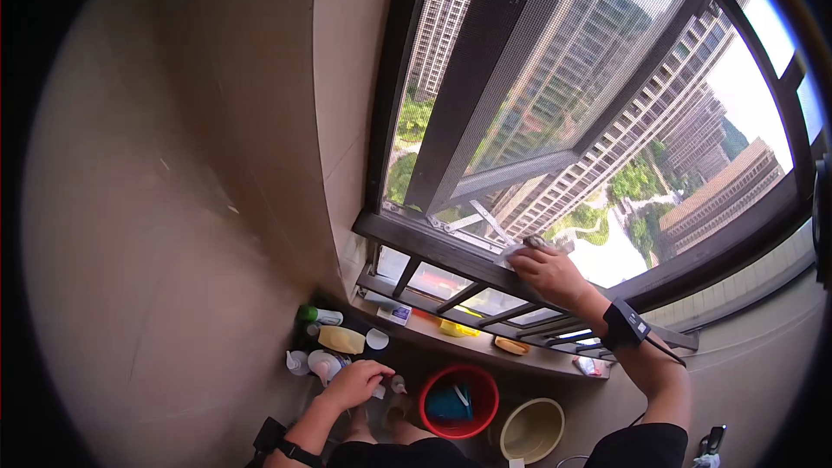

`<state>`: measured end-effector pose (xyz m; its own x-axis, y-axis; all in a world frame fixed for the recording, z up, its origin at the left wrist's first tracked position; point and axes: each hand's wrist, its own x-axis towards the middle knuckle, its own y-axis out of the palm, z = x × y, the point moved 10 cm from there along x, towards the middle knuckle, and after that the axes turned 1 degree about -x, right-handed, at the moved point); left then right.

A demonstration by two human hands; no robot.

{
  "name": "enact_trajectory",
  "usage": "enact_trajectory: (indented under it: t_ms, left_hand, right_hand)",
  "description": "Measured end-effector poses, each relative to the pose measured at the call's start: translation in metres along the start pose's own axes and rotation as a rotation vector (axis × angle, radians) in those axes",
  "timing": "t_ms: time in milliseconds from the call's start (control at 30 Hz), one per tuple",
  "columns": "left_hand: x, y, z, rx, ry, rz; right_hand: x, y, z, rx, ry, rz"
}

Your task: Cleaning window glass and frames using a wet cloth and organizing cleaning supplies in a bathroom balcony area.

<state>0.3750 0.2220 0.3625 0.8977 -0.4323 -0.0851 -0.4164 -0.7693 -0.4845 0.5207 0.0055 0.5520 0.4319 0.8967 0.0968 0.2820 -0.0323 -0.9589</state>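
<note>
A crumpled pale cloth (510, 255) lies at the window's lower frame (433, 245), bunched under the right hand's (548, 272) closed fingers; it looks light and soft, best gripped by its gathered middle. The left hand (352, 383) hangs loosely curled; whether it holds anything, I cannot tell.

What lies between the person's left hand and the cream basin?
In the head view, a red basin holding a blue item lies between the left hand and the cream basin, plus a small pale item near the hand.
</note>
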Motion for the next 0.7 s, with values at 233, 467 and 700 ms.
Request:
enact_trajectory:
  t_ms: [233, 467, 700]
  left_hand:
    - [0.021, 0.008, -0.031, 0.008, 0.062, 0.055]
    - [0.035, 0.01, -0.041, -0.043, 0.03, 0.113]
    - [0.041, 0.021, -0.047, -0.029, 0.099, 0.157]
  right_hand:
    - [0.155, -0.011, 0.057, 0.505, 0.296, -0.512]
    - [0.046, -0.007, 0.044, 0.109, 0.604, -0.522]
    - [-0.291, -0.035, -0.019, -0.192, 1.432, -0.751]
